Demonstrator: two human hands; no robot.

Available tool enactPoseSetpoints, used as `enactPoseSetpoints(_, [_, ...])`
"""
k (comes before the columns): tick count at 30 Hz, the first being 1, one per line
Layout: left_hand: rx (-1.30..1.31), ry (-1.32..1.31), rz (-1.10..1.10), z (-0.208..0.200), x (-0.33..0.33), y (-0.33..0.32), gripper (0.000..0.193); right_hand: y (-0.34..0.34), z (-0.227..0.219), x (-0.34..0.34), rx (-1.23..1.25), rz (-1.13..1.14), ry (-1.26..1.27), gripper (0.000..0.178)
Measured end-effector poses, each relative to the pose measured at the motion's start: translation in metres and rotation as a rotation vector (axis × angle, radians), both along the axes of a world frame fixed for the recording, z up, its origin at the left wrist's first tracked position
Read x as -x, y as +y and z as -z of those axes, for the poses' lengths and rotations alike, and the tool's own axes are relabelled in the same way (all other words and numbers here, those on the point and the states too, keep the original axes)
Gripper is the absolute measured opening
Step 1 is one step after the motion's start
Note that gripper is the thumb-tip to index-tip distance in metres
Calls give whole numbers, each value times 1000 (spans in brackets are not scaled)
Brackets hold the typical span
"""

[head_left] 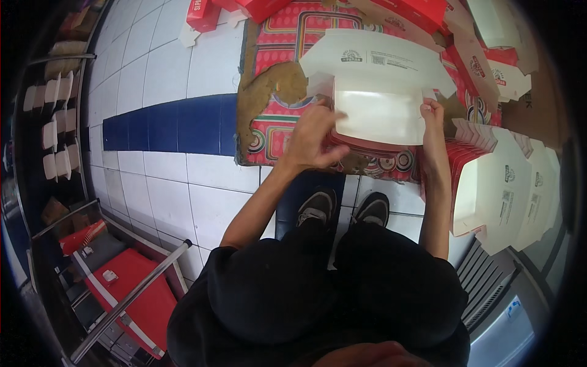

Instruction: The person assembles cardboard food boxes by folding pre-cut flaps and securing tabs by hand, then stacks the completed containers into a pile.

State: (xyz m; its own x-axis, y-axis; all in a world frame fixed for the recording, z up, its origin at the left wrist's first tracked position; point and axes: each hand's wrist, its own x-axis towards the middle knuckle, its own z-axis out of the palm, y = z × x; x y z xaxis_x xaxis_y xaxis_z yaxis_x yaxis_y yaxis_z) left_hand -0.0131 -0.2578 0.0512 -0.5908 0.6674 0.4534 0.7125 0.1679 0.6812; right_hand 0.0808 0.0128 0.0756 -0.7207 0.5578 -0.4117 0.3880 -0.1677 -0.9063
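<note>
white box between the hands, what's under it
Red edges show below the near side of the white box, and a torn patterned sheet shows around it. What lies directly beneath its middle is covered.

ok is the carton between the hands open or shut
Open: the white inside of the carton shows, and its wide printed flap is spread out beyond it, not folded over it.

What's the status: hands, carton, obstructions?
Left hand beside open white carton, contact unclear. Right hand gripping its right edge. Nested cartons close at right, possible snag.
</note>
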Motion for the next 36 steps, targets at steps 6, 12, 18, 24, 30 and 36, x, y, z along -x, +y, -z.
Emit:
enactPoseSetpoints(6, [-267,-850,-362,45,2,18,39,-10,3,1,-271,-112,29,43])
enactPoseSetpoints(12, [-214,-905,-361,41,-5,23,41,-14,10,-6,-206,-105,-10,42])
enactPoseSetpoints(18, [-185,-778,-408,33,-15,27,43,-8,7,-15,-161,-160,-56,46])
enactPoseSetpoints(24, [-187,-788,-445,35,-16,26,40,0,19,-19,-283,-263,-143,51])
enactPoseSetpoints(30, [-215,-786,-464,51,-13,23,36,-8,17,-9,-534,-305,-292,49])
enactPoseSetpoints(36, [-258,-695,-694,40,8,11,13,-13,8,-15,-743,-282,-217,43])
